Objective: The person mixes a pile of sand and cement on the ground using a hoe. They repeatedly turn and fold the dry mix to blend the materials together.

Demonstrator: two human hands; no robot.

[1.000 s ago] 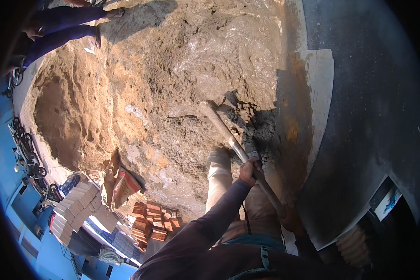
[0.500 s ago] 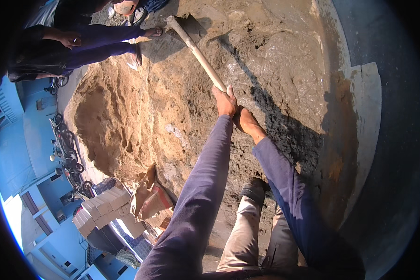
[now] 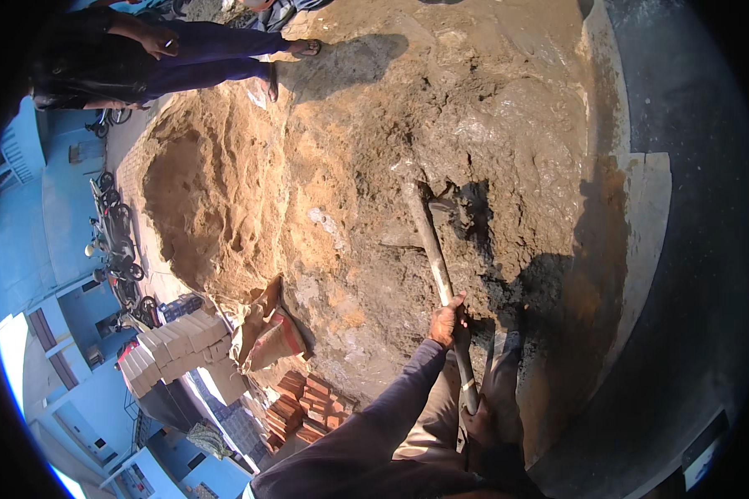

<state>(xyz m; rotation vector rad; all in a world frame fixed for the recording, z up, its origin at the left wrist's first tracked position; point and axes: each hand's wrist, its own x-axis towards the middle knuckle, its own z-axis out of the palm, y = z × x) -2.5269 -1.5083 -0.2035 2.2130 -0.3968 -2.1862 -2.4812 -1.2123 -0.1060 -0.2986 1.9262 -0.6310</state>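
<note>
A hoe [image 3: 433, 249] with a long pale wooden handle reaches away from my body. Its head rests in the wet grey-brown mortar [image 3: 533, 166], and the blade is mostly hidden in the mix. My left hand [image 3: 447, 322] is wrapped around the middle of the handle. Nearer my legs, my right hand [image 3: 479, 421] grips the handle's end, partly in shadow. My shadow lies over the mortar just right of the handle.
Dry sand [image 3: 216, 183] is heaped at left. Bricks [image 3: 308, 406], a torn sack [image 3: 275, 341] and stacked pale blocks [image 3: 175, 345] are at lower left. Another person [image 3: 200, 58] stands at upper left. A concrete edge [image 3: 645, 216] borders the mix at right; motorcycles [image 3: 118, 224] are parked far left.
The hoe came from far out back toward me, its head now down in the mortar nearer my feet. My hands, close together before, are now spaced apart along the handle.
</note>
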